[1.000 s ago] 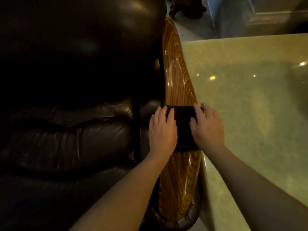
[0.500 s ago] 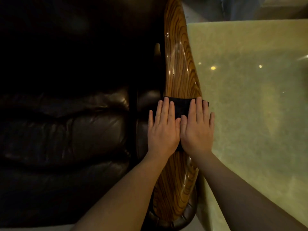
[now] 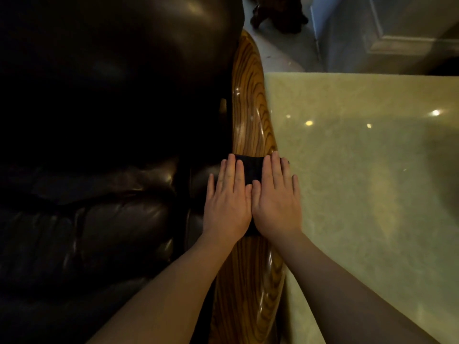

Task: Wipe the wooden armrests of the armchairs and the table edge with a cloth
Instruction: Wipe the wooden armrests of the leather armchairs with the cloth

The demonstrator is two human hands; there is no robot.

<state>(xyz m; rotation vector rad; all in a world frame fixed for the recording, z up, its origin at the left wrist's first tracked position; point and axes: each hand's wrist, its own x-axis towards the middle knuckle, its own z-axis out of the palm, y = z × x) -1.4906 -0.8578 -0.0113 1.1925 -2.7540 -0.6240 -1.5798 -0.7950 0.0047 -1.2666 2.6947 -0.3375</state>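
Observation:
A glossy wooden armrest (image 3: 250,108) with dark grain runs from top to bottom through the middle of the view. A dark cloth (image 3: 250,167) lies across it about halfway along. My left hand (image 3: 228,199) and my right hand (image 3: 275,202) lie side by side, flat on the cloth with straight fingers, pressing it onto the wood. Most of the cloth is hidden under my palms. The pale green stone table (image 3: 360,170) sits right beside the armrest on the right.
The dark brown leather armchair (image 3: 99,145) fills the left half. Beyond the table's far edge lie a light floor (image 3: 285,50), dark carved furniture legs (image 3: 278,18) and a pale wall panel (image 3: 397,33).
One second ago my hands were apart on the cloth's two sides with fingers bent. They have come together and flattened on top of the cloth.

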